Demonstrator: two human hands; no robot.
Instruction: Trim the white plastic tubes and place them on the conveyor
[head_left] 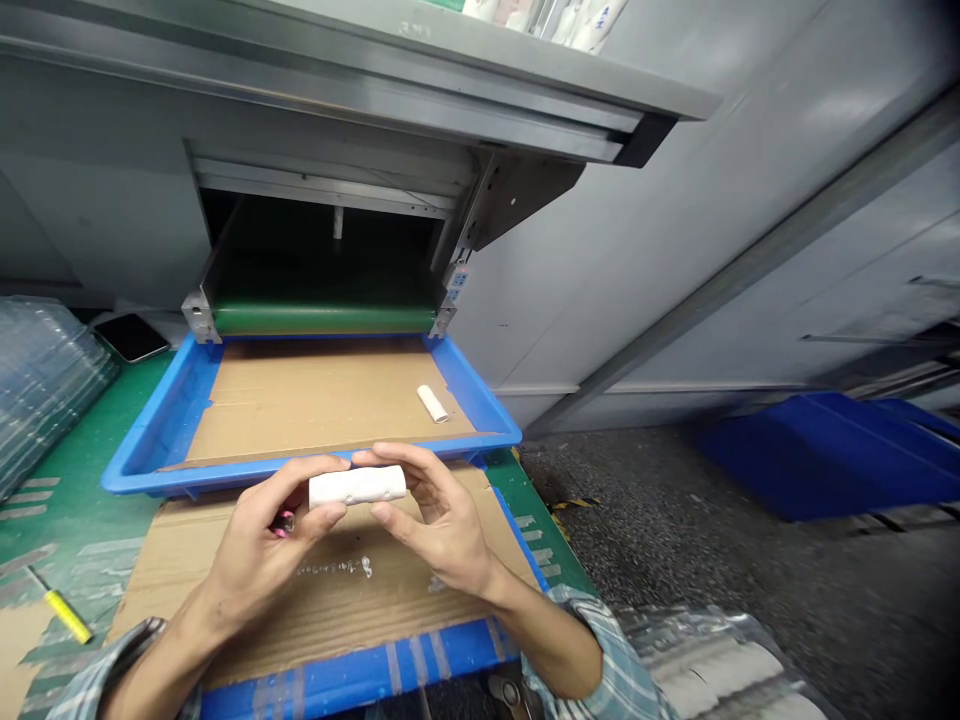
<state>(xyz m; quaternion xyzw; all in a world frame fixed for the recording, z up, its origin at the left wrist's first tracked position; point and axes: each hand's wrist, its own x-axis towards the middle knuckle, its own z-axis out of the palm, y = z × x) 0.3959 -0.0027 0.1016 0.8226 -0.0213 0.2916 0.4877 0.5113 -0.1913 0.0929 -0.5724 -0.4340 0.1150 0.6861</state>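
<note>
Left hand and right hand are pinching 1 white cylindrical part near its ends, fingers against thumbs, probably so its dotted side is facing the wearer, while blue tray at 12 o'clock is sitting below green conveyor belt, apparently for catching pieces.

"What do you count from over there?"
"On my feed I get one left hand and one right hand, so two."
"And the white tubes?"
"I make it three."
"Large cardboard sheets?"
"I can see two."
"Plaid sleeves?"
"Two of those as well."
"What do you have just one of?"
"I have one blue tray, one conveyor belt, one phone, one yellow-handled screwdriver and one power strip."
</note>
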